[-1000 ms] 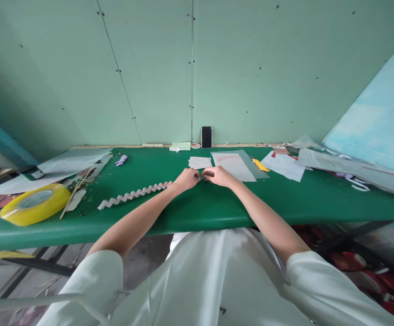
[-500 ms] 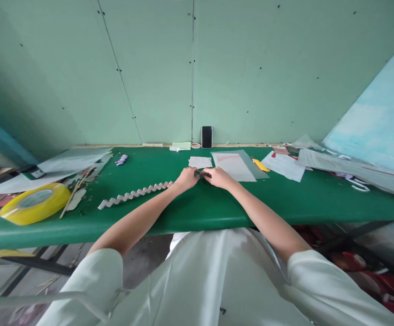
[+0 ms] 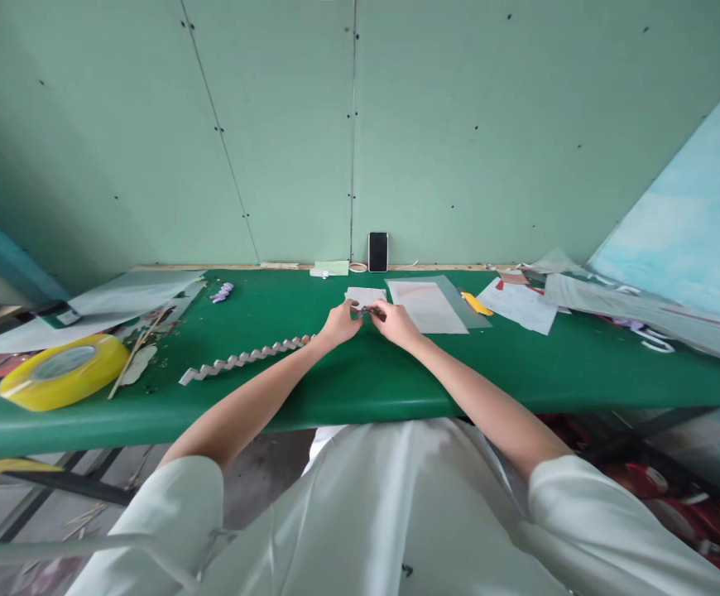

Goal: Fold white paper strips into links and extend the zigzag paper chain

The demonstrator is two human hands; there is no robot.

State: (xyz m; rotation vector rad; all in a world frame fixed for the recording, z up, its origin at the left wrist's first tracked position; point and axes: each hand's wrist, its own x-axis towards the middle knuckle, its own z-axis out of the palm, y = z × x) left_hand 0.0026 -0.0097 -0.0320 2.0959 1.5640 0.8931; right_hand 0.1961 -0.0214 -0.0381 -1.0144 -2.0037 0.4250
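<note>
Over the middle of the green table, my left hand [image 3: 342, 324] and my right hand [image 3: 393, 320] meet at the fingertips around a small dark piece [image 3: 365, 310], too small to make out. Both hands are closed in a pinch on it. Just behind them lies a small white paper [image 3: 366, 295]. A zigzag folded strip [image 3: 242, 358] runs leftward from beside my left wrist. To the right of my right hand is a white sheet [image 3: 428, 306] on a clear sheet.
A yellow tape roll [image 3: 65, 372] and thin sticks [image 3: 140, 348] lie at the left. A phone [image 3: 378, 252] leans on the wall. A yellow cutter [image 3: 477, 303] and papers [image 3: 518, 304] lie at the right, a purple piece [image 3: 222, 292] back left.
The fingertips have shifted slightly, and more of the small dark piece shows between them. Both forearms are nearly where they were.
</note>
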